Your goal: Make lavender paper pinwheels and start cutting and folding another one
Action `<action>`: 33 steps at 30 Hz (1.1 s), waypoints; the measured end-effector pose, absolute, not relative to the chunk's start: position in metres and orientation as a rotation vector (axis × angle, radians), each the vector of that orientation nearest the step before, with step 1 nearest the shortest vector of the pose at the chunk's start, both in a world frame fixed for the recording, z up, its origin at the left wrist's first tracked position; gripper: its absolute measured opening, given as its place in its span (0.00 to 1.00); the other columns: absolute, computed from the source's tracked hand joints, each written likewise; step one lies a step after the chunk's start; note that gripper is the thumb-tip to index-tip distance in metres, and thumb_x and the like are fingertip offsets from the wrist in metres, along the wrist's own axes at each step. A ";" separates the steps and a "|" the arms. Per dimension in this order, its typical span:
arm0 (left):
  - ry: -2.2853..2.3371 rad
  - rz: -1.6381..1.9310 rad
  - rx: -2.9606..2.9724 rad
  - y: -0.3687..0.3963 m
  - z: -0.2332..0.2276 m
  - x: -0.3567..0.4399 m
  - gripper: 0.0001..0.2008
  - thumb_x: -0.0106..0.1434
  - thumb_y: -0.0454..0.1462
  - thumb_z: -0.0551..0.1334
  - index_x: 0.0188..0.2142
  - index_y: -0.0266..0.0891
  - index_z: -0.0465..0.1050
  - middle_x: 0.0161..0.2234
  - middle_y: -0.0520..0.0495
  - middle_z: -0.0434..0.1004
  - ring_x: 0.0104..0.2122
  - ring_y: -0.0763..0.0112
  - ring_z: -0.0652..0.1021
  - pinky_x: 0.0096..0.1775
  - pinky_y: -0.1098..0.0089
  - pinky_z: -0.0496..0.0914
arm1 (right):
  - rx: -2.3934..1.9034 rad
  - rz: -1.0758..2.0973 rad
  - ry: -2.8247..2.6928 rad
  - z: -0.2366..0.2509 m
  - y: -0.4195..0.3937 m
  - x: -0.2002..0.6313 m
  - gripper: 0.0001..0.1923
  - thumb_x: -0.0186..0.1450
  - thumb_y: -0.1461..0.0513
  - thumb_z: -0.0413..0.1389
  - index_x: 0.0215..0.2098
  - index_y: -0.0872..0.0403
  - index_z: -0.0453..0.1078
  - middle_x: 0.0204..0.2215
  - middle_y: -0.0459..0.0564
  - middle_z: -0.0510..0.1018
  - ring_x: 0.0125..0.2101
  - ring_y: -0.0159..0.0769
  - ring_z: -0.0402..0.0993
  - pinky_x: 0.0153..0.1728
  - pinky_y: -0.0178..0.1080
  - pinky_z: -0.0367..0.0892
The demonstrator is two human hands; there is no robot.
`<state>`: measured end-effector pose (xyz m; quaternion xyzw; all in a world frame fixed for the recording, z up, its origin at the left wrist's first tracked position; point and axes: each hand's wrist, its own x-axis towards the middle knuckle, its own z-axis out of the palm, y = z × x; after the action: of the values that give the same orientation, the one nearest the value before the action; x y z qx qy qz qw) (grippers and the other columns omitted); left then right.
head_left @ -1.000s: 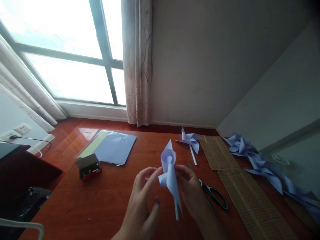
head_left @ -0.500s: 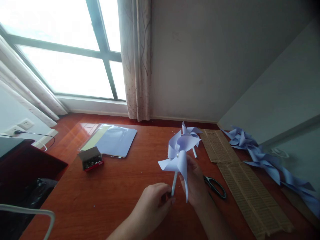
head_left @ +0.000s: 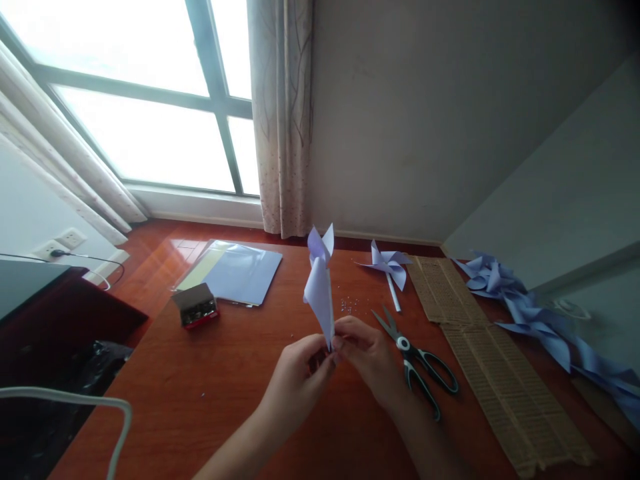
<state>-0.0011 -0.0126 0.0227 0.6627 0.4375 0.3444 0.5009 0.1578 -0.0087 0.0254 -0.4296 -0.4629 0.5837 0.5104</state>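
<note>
Your left hand (head_left: 299, 377) and right hand (head_left: 367, 357) meet with thumbs and fingers pinched together at the foot of a pale lilac paper pinwheel (head_left: 319, 295), gripping it upright and edge-on above the reddish-brown wooden table (head_left: 240, 400); whether they press its thin whitish stick (head_left: 331, 319) or the low blade tip beside it, you cannot tell from here. Squeezing too hard there could crease the paper, and uneven pulling between the hands could bend the stick or tear a blade. Just beyond lie tiny pale scraps (head_left: 349, 306) that could cling to your fingers. Beside your right hand, dark-handled metal scissors (head_left: 403, 343) lie parted; a careless sweep could catch the points. Farther out, a second lilac paper pinwheel (head_left: 386, 263) lies near brown corrugated cardboard (head_left: 500, 373), where a brushing arm could flatten its curled blades.
</note>
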 end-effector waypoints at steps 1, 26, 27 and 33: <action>1.082 0.823 1.670 -0.013 0.025 -0.001 0.11 0.68 0.39 0.59 0.35 0.35 0.76 0.27 0.51 0.69 0.27 0.74 0.67 0.31 0.73 0.61 | -1.047 1.399 -1.100 0.025 -0.008 0.158 0.11 0.58 0.53 0.69 0.33 0.52 0.82 0.33 0.47 0.78 0.33 0.37 0.74 0.35 0.37 0.70; 1.357 1.244 2.195 -0.007 0.034 -0.037 0.29 0.72 0.38 0.56 0.70 0.47 0.53 0.69 0.38 0.51 0.67 0.51 0.58 0.65 0.49 0.58 | -1.020 1.607 -1.259 0.015 -0.014 0.154 0.15 0.64 0.51 0.65 0.35 0.54 0.81 0.29 0.45 0.75 0.30 0.33 0.68 0.33 0.35 0.62; 1.349 1.242 2.189 -0.007 0.034 -0.037 0.29 0.72 0.38 0.56 0.70 0.48 0.53 0.69 0.39 0.50 0.68 0.51 0.58 0.65 0.49 0.58 | -1.017 1.597 -1.281 0.014 -0.013 0.154 0.15 0.64 0.51 0.64 0.36 0.54 0.81 0.29 0.46 0.75 0.31 0.33 0.68 0.34 0.35 0.63; 1.340 1.256 2.258 -0.007 0.029 -0.034 0.31 0.72 0.36 0.56 0.71 0.49 0.50 0.71 0.39 0.47 0.70 0.50 0.55 0.65 0.48 0.60 | -1.011 1.501 -1.415 0.010 -0.010 0.157 0.15 0.67 0.51 0.62 0.34 0.55 0.79 0.29 0.46 0.74 0.31 0.34 0.68 0.34 0.35 0.62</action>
<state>-0.0344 -0.0070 0.0289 0.7705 0.4574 0.4287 0.1152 0.1568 -0.0098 0.0098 -0.4015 -0.5618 0.5960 0.4098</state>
